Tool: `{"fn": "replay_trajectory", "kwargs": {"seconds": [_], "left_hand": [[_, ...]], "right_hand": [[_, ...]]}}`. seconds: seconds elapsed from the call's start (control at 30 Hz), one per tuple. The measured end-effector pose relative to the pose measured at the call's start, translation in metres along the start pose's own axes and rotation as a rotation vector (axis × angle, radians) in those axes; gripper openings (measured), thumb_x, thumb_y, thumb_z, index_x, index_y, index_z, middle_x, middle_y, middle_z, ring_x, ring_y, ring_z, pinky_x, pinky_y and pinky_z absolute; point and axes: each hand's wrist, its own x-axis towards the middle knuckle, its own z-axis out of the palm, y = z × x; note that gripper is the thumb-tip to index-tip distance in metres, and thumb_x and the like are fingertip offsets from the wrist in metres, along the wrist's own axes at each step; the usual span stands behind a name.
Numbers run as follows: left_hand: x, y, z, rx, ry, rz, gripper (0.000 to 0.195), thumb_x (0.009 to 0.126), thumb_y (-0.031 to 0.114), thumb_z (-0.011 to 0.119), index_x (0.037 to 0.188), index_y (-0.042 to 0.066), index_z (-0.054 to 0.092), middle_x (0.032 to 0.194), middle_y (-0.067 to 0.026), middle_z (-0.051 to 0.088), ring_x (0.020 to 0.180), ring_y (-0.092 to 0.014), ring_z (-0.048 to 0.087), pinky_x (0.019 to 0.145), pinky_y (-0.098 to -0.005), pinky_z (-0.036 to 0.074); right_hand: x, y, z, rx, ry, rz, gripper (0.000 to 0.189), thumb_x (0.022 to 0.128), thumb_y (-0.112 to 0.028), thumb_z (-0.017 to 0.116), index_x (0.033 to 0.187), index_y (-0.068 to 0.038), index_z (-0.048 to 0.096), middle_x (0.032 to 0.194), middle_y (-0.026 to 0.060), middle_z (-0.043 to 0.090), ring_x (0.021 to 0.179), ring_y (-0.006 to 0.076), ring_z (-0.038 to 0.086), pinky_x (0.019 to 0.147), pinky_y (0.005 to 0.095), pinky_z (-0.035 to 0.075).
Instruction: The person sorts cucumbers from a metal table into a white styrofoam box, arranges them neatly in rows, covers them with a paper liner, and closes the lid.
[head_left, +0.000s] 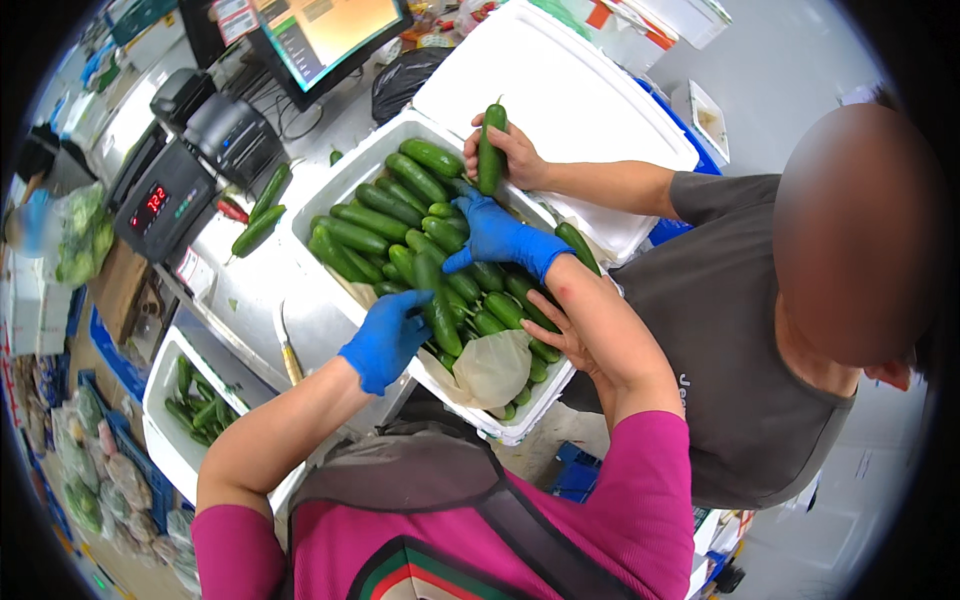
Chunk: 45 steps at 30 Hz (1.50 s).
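Observation:
A white foam box (341, 296) full of green cucumbers (375, 222) stands before me on a steel table. My left hand (390, 334), in a blue glove, holds one cucumber (437, 304) upright-slanted over the box's near left part. My right hand (499, 232), also blue-gloved, lies spread over the cucumbers near the box's far right side; whether its fingers grip one cannot be told. Crumpled pale paper (495, 369) lies at the near corner. A co-worker's hand (517, 154) holds another cucumber (492, 150) above the far right rim, and their other hand (559, 334) touches the cucumbers under my right forearm.
Left on the steel table (259, 289) are loose cucumbers (259, 230), a red chili (232, 211), a curved knife (287, 349), a scale (161, 199) and a printer (232, 139). A second foam box (161, 420) holds cucumbers. The co-worker (712, 330) stands close at right, beside a foam lid (555, 82).

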Motion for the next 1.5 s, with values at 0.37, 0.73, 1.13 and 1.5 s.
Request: {"fn": "replay_trajectory", "kwargs": {"seconds": [0.37, 0.73, 1.13, 1.5], "left_hand": [[0.038, -0.044, 0.001, 0.097, 0.125, 0.411, 0.035, 0.073, 0.009, 0.064, 0.106, 0.003, 0.054, 0.096, -0.0088, 0.060, 0.084, -0.021, 0.059, 0.077, -0.0346, 0.048], [0.031, -0.010, -0.001, -0.020, -0.100, 0.468, 0.033, 0.075, 0.007, 0.063, 0.107, 0.004, 0.054, 0.099, -0.0101, 0.059, 0.087, -0.023, 0.059, 0.074, -0.0366, 0.051], [-0.156, 0.036, -0.137, 0.343, -0.150, 1.423, 0.086, 0.055, 0.016, 0.083, 0.127, 0.007, 0.037, 0.121, -0.0075, 0.047, 0.112, -0.016, 0.042, 0.096, -0.0313, 0.035], [-0.169, -0.122, -0.487, 0.723, 1.150, 0.487, 0.058, 0.073, 0.026, 0.066, 0.116, -0.006, 0.045, 0.110, -0.0215, 0.053, 0.099, -0.032, 0.053, 0.086, -0.0361, 0.042]], "right_hand": [[0.013, -0.001, 0.011, 0.391, -0.167, -0.022, 0.093, 0.052, -0.038, 0.078, 0.127, -0.002, 0.037, 0.125, 0.0238, 0.041, 0.115, 0.0354, 0.040, 0.098, 0.0390, 0.032], [0.006, -0.072, -0.045, 1.460, -0.228, 0.054, 0.053, 0.067, -0.008, 0.062, 0.118, -0.002, 0.048, 0.107, 0.0094, 0.055, 0.097, 0.0151, 0.053, 0.082, 0.0245, 0.043], [0.007, -0.336, -0.014, 1.273, 0.148, -0.344, 0.076, 0.057, -0.030, 0.053, 0.124, 0.002, 0.039, 0.121, 0.0181, 0.045, 0.113, 0.0310, 0.044, 0.099, 0.0405, 0.034], [0.076, -0.470, 0.381, 0.835, -0.158, 0.031, 0.054, 0.063, -0.014, 0.070, 0.111, 0.003, 0.049, 0.099, 0.0150, 0.057, 0.089, 0.0219, 0.056, 0.076, 0.0313, 0.047]]}}
